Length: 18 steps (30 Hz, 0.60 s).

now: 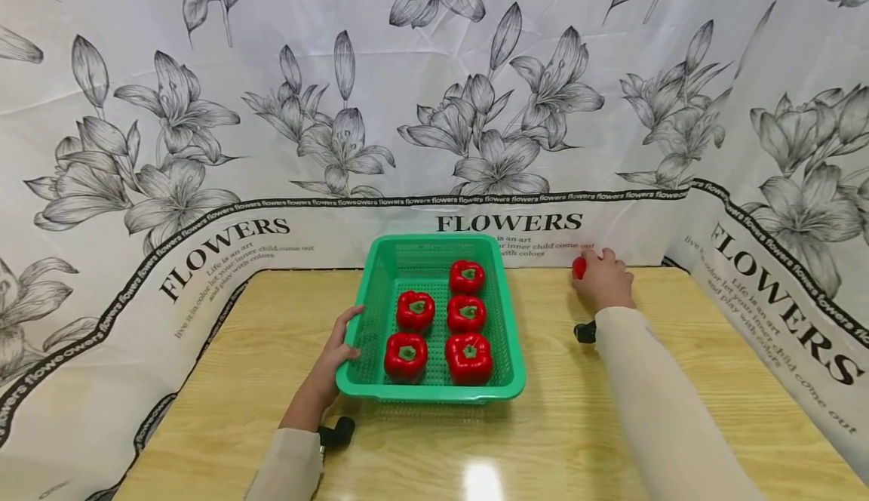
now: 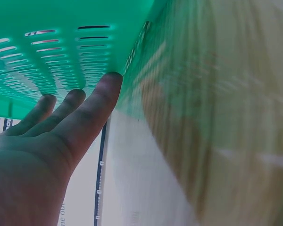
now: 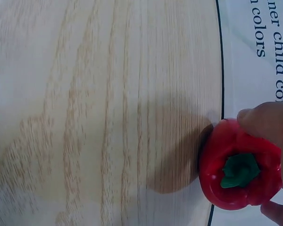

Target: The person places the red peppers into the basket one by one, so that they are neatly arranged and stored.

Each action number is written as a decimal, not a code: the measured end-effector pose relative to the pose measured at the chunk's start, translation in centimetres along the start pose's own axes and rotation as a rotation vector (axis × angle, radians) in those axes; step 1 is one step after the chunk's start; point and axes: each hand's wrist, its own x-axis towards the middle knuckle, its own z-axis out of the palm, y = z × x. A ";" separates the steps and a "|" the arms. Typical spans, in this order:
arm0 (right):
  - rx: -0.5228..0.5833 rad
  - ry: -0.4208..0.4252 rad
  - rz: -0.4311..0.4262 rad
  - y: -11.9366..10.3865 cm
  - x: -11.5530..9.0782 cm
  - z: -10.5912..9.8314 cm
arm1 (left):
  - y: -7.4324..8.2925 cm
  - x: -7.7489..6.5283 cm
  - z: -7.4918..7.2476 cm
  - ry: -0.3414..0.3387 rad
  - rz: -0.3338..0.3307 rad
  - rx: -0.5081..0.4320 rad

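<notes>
Now, right hand (image 1: 604,281) gripping red pepper (image 3: 239,172) — left hand (image 1: 333,358) touching basket (image 1: 380,388)

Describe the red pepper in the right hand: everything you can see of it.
The red pepper is glossy, lobed and plastic-looking, with a green stem cap. It sits at the table's far edge by the printed cloth, right of the green basket, apart from it. The right hand covers most of it, fingers curled round its sides. Whether it rests on the wood is unclear.
</notes>
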 end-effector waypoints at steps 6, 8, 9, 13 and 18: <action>0.019 -0.026 0.029 0.9 0.0 0.7 | -0.2 -0.2 0.0 -0.020 -0.012 -0.014; 0.035 -0.037 0.035 1.2 0.1 0.9 | -0.2 -0.2 0.0 -0.031 -0.010 -0.025; 0.045 -0.042 0.036 1.2 0.1 0.9 | -0.2 -0.2 0.1 -0.032 -0.008 -0.029; 0.059 -0.064 0.025 1.0 0.4 0.8 | 0.0 -0.1 0.1 -0.021 -0.003 -0.035; 0.066 -0.121 0.046 0.7 0.7 0.7 | 0.3 0.1 0.0 -0.013 0.007 -0.032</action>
